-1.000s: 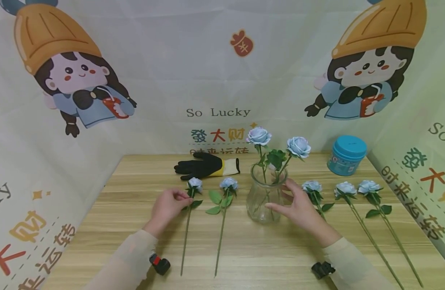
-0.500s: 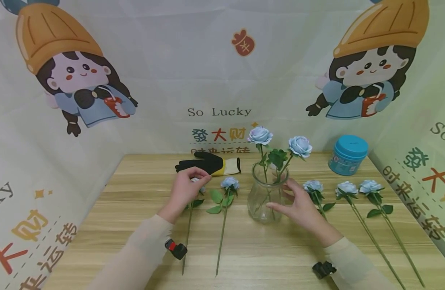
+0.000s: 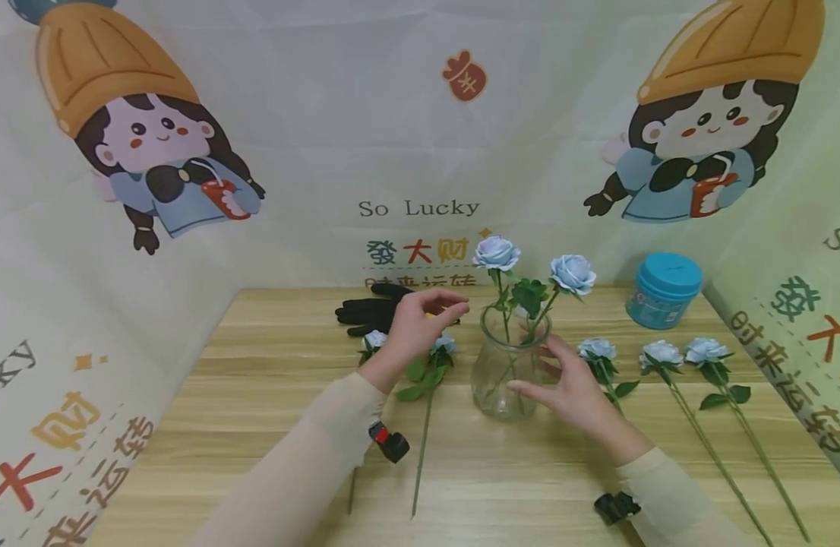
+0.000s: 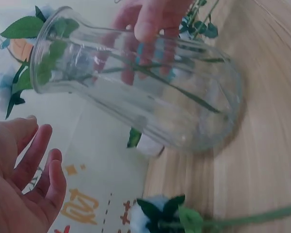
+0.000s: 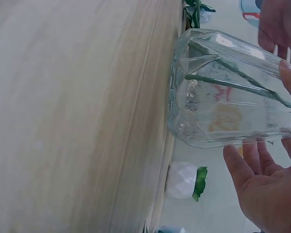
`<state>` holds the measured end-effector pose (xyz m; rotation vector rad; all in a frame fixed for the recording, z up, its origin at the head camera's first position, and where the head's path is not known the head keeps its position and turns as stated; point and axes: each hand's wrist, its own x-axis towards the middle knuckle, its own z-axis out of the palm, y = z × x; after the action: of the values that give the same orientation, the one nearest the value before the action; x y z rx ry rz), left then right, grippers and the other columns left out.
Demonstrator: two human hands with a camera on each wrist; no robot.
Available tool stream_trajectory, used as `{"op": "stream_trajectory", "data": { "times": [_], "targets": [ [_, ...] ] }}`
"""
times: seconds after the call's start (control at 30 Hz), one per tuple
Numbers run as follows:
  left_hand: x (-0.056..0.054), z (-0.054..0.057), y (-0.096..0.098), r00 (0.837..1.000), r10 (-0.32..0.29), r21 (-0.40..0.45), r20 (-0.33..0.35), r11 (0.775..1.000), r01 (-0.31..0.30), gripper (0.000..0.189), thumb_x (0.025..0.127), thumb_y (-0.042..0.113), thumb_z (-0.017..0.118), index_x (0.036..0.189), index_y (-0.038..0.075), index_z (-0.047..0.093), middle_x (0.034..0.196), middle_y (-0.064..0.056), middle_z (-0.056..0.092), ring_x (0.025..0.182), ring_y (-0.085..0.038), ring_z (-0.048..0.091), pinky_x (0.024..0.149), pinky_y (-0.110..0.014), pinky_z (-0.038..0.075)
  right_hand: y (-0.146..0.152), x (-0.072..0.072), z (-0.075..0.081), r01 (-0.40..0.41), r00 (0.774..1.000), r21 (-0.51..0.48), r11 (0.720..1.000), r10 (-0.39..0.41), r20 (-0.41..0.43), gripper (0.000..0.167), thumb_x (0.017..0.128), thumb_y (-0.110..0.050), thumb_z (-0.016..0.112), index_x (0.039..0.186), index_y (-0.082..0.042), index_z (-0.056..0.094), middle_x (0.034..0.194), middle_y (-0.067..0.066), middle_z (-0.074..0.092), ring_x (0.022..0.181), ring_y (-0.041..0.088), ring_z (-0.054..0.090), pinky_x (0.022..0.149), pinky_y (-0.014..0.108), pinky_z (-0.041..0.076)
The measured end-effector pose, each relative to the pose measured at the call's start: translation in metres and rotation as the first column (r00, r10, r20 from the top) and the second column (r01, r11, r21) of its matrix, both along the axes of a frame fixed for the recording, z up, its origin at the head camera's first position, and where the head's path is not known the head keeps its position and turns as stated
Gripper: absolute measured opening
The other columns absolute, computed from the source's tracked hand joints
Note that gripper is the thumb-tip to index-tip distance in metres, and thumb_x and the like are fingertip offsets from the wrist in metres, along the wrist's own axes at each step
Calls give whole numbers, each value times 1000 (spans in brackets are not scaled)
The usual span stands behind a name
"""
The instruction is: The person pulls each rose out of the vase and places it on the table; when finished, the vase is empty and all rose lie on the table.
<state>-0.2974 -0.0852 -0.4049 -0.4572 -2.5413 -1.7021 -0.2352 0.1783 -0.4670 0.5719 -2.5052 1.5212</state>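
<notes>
A clear glass vase point(image 3: 505, 380) stands upright on the table, two blue roses point(image 3: 497, 253) in it with their stems crossing inside. My right hand point(image 3: 577, 391) holds the vase from the right, thumb at the front and fingers round the back. To the left of the rim is my left hand point(image 3: 420, 323), raised, with nothing in it. In the left wrist view its fingers point(image 4: 51, 184) are spread and loosely bent, apart from the glass. Beneath the left hand and forearm lie two more blue roses point(image 3: 443, 346), partly covered.
Three blue roses point(image 3: 661, 355) lie to the right of the vase. A blue lidded tub point(image 3: 664, 292) stands at the back right. Behind the left hand lies a black glove point(image 3: 368, 313). Beyond the vase, a white faceted object point(image 5: 181, 180) shows green leaves. Printed cloth hangs around the table.
My left hand has left the leftmost rose, which stays on the table, and has risen and moved right toward the vase rim. The right hand keeps its hold on the vase.
</notes>
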Motion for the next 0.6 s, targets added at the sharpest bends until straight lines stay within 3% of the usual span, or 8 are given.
{"op": "stream_trajectory", "data": {
  "times": [0.13, 0.23, 0.43, 0.6],
  "targets": [
    [-7, 7, 19, 997, -67, 43, -36, 997, 68, 26, 100, 33, 70, 118, 16, 77, 112, -2, 76, 102, -17, 67, 80, -38, 59, 4, -1, 1, 4, 1000, -2, 1000, -4, 6, 72, 82, -14, 89, 144, -11, 54, 146, 14, 55, 131, 40, 56, 107, 54, 52],
    [-13, 7, 26, 993, -114, 95, -18, 989, 115, 25, 100, 29, 70, 120, 15, 76, 117, -2, 76, 102, -14, 68, 80, -42, 60, 3, -2, 2, -2, 1000, -2, 1000, 2, 6, 75, 82, -14, 89, 147, -11, 52, 148, 14, 53, 131, 41, 56, 107, 55, 52],
    [-20, 4, 31, 977, -206, 168, 61, 967, 193, 28, 103, 24, 66, 127, 12, 72, 125, -7, 74, 106, -13, 68, 82, -41, 59, 1, -2, 4, -10, 1000, -4, 1000, 10, 28, 77, 82, -14, 89, 148, -10, 50, 150, 16, 52, 131, 42, 56, 108, 56, 51],
    [-23, 3, 35, 969, -233, 178, 83, 960, 216, 30, 102, 24, 67, 127, 9, 72, 127, -10, 72, 104, -12, 66, 78, -32, 58, 1, 0, 5, -8, 999, -12, 1000, 8, 41, 76, 82, -14, 89, 147, -11, 50, 150, 16, 52, 131, 42, 56, 107, 57, 51]
  ]
}}
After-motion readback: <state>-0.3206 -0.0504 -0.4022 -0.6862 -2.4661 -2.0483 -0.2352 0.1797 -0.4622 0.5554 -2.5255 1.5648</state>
